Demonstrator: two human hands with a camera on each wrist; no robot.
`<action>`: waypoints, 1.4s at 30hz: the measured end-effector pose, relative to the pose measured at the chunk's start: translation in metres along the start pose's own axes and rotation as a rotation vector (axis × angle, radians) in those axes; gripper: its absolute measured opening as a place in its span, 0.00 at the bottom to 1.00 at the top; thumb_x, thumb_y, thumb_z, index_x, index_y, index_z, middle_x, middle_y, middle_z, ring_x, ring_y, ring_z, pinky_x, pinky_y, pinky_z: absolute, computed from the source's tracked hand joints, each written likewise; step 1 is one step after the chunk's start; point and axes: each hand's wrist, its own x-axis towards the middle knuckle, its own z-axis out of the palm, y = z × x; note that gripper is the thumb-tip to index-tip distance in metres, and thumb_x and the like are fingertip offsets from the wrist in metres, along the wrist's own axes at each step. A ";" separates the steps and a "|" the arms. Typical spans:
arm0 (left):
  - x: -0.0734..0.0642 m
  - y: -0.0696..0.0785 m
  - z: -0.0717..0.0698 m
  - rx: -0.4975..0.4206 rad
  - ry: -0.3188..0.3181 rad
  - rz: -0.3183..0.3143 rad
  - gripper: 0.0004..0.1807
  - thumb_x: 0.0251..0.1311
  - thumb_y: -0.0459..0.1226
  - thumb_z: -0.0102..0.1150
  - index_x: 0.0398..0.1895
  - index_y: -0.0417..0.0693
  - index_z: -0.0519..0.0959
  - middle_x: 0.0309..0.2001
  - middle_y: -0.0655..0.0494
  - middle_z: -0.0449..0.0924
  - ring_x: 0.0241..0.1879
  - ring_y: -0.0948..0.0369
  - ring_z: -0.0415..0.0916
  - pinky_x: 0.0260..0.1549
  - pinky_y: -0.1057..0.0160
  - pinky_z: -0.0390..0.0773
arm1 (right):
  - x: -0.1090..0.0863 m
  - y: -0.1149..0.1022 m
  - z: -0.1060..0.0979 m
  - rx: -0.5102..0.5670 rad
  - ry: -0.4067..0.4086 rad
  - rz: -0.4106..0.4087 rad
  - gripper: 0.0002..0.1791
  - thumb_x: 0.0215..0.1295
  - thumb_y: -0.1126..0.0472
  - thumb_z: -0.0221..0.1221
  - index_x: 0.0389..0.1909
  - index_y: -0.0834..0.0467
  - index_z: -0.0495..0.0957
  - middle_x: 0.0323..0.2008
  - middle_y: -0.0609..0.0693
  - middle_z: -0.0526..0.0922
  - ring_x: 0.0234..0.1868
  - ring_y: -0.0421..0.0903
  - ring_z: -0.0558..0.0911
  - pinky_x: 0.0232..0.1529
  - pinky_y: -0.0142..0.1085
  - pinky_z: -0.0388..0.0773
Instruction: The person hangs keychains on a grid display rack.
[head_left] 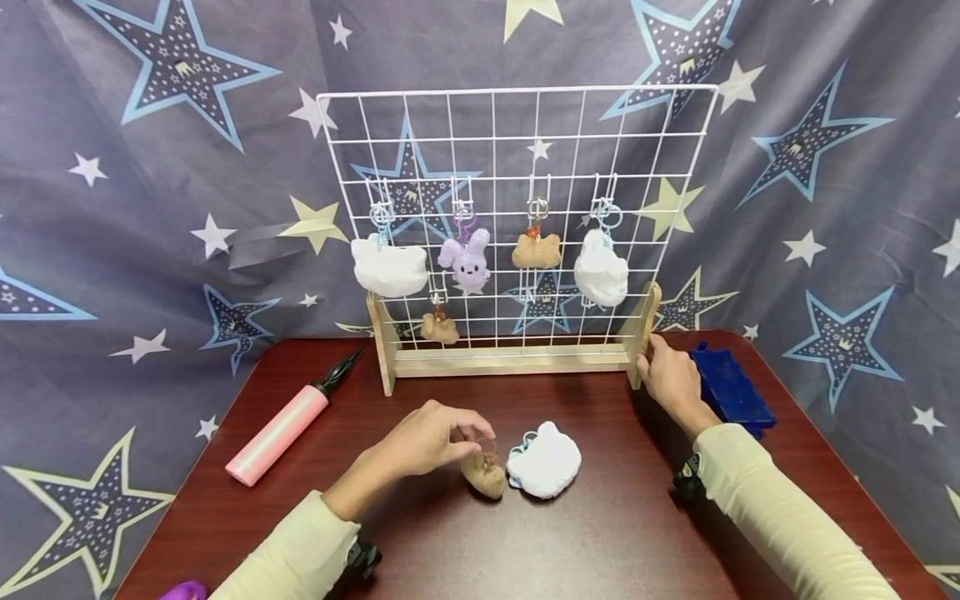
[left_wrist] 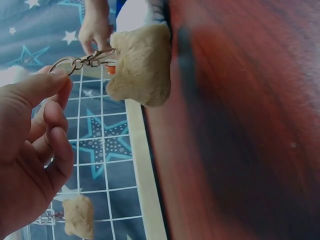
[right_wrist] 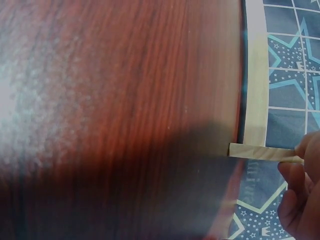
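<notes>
My left hand point(head_left: 431, 437) pinches the metal ring of a brown plush keychain point(left_wrist: 142, 65) between thumb and finger; the plush hangs from its chain and clasp. In the head view that brown plush point(head_left: 483, 477) is low over the table, beside a white plush keychain point(head_left: 551, 462) with a light blue ring. At the far right, my right hand point(head_left: 670, 373) grips the wooden end support point(right_wrist: 260, 151) of a white wire grid rack point(head_left: 517, 89). Thumb and fingers lie on either side of that board in the right wrist view.
Hanging from the grid are two white plushes point(head_left: 390, 267) point(head_left: 600, 271), a purple bunny point(head_left: 468, 262) and two brown plushes point(head_left: 537, 250) point(head_left: 439, 328). A pink hand pump point(head_left: 277, 433) lies left; a blue plastic tray point(head_left: 731, 387) lies right. Something purple point(head_left: 183, 592) shows at the front left.
</notes>
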 end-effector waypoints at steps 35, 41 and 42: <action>0.071 0.003 -0.007 -0.022 0.258 0.008 0.11 0.61 0.37 0.70 0.46 0.57 0.87 0.31 0.63 0.89 0.26 0.72 0.78 0.23 0.71 0.71 | 0.000 0.000 0.000 0.001 -0.004 0.013 0.19 0.67 0.58 0.59 0.56 0.62 0.74 0.40 0.73 0.85 0.38 0.76 0.82 0.37 0.66 0.76; 0.084 0.004 -0.009 -0.047 0.322 0.024 0.10 0.62 0.38 0.70 0.46 0.58 0.87 0.30 0.62 0.89 0.19 0.69 0.74 0.18 0.71 0.69 | -0.001 0.000 0.001 0.006 0.009 -0.001 0.19 0.66 0.58 0.59 0.55 0.62 0.74 0.39 0.73 0.85 0.37 0.75 0.82 0.37 0.66 0.76; 0.086 0.004 -0.009 -0.048 0.329 0.024 0.10 0.62 0.39 0.70 0.47 0.58 0.87 0.30 0.62 0.89 0.18 0.69 0.73 0.17 0.71 0.69 | -0.001 0.000 0.001 0.008 0.010 0.001 0.19 0.66 0.58 0.59 0.55 0.62 0.74 0.39 0.73 0.85 0.37 0.75 0.82 0.37 0.66 0.76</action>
